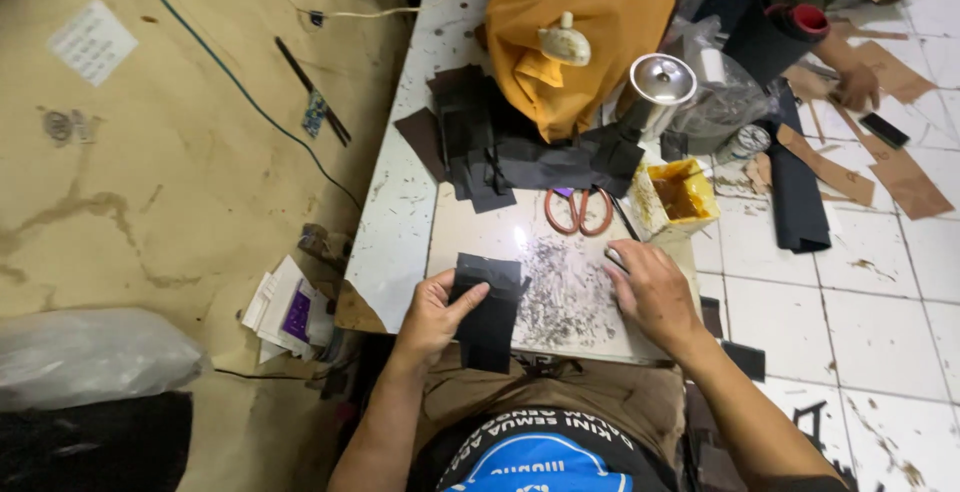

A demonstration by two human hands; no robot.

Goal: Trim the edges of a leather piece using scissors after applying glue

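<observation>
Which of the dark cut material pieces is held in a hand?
The black flat piece in the left hand, at the board's near edge; the others lie piled farther back.

White paper label [92,42]: stuck on the tan wall at upper left, roughly square, tilted, faint print.

Small paper packets [288,309]: bundle at the table's lower left edge, white with one purple face, fanned and tilted.

Yellow carton [676,198]: open-topped box on the table's right edge, just right of the scissors, stained inside.

Small can [746,142]: round, patterned label, standing just beyond the carton near a clear plastic bag [715,102].

Phone [884,130]: dark screen, flat on the floor tiles at far right, near another person's hand.
</observation>
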